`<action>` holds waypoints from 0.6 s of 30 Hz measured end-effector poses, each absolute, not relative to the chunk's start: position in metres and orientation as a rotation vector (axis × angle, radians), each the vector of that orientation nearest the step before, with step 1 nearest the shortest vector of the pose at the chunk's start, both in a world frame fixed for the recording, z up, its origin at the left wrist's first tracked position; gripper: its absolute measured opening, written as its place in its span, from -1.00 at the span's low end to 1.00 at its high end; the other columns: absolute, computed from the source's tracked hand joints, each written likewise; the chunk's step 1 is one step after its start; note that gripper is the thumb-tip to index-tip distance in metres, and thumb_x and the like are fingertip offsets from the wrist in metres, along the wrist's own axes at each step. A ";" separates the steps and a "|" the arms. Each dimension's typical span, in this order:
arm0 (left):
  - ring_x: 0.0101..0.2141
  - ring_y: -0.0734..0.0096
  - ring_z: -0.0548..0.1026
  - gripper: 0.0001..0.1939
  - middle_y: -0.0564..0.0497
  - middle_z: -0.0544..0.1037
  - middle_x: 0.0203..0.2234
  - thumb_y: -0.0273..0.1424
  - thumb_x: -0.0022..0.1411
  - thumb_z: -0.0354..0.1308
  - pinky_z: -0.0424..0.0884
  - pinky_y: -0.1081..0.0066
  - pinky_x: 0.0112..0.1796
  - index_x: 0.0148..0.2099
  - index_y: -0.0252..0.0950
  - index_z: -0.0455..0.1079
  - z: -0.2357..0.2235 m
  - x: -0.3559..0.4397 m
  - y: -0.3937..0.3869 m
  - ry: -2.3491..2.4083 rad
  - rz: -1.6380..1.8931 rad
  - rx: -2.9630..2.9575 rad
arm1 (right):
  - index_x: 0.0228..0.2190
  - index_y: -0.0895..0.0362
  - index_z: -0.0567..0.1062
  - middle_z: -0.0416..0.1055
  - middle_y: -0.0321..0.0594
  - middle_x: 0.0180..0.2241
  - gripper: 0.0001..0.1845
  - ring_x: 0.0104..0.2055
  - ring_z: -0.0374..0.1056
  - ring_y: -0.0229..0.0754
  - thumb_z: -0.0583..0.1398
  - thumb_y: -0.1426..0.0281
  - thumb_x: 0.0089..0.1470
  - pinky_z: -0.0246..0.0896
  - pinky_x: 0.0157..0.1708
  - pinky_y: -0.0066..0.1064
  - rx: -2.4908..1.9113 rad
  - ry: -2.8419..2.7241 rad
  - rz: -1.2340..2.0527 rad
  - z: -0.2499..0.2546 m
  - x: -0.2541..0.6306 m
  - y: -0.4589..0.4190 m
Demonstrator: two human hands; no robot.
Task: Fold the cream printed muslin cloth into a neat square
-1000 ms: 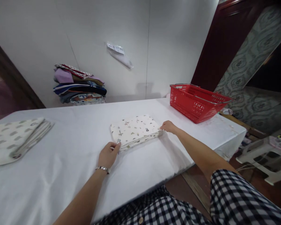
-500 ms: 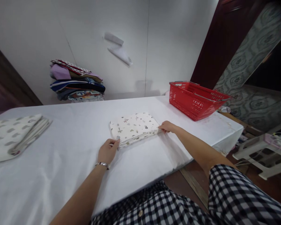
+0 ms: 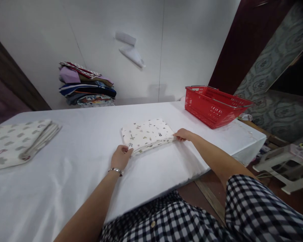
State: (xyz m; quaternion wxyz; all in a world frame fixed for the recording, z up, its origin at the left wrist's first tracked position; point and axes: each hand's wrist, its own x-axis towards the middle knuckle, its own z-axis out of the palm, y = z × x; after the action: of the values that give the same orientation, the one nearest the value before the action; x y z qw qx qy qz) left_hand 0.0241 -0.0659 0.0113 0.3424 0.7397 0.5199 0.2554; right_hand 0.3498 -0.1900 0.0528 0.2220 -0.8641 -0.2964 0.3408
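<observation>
A folded white cloth with a small printed pattern lies flat on the white-covered table in front of me. Its layered edges face my body. My left hand, with a bracelet at the wrist, pinches the cloth's near left corner. At the near right corner, my right hand grips the layers between thumb and fingers. Another folded cloth, white with a grey and red print, rests at the table's left side, partly out of view.
A red plastic basket with metal handles stands at the table's back right. Against the wall at the back left is a stack of folded fabrics. A white plastic stool is on the floor to the right.
The view has shifted slightly, so everything sits a little farther right and higher. Both hands keep their hold on the cloth's near corners, and its near edge looks much the same.
</observation>
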 end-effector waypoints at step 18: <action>-0.35 0.33 0.46 -0.69 0.01 0.49 -0.36 -0.12 -0.02 0.10 0.32 0.39 -0.33 -0.29 -0.22 0.26 0.006 0.023 -0.062 1.331 0.690 1.925 | -0.56 0.26 0.42 0.33 -0.26 -0.76 -0.74 -0.70 0.29 -0.28 0.23 0.31 -0.01 0.27 -0.62 -0.48 -2.402 -0.764 1.061 0.062 0.344 -0.185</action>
State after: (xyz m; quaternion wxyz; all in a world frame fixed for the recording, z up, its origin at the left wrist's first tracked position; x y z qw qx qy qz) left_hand 0.0233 -0.0622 0.0055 0.3438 0.7408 0.5123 0.2655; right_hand 0.3439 -0.1846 0.0621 0.2020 -0.8602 -0.2737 0.3799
